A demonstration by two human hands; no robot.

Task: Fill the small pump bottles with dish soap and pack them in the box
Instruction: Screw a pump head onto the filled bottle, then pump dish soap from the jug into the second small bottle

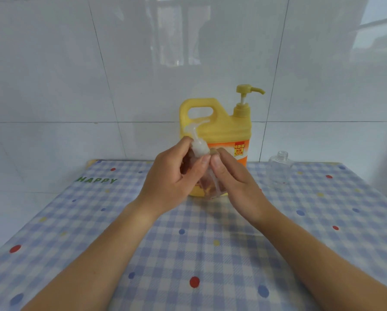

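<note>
Head view: left hand (172, 178) and right hand (235, 178) grip 1 clear, white-topped pump bottle (207, 186), tilted.

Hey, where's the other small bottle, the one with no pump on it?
The uncapped clear bottle stands in the head view at the far edge of the checked tablecloth, right of the yellow dish soap jug.
</note>
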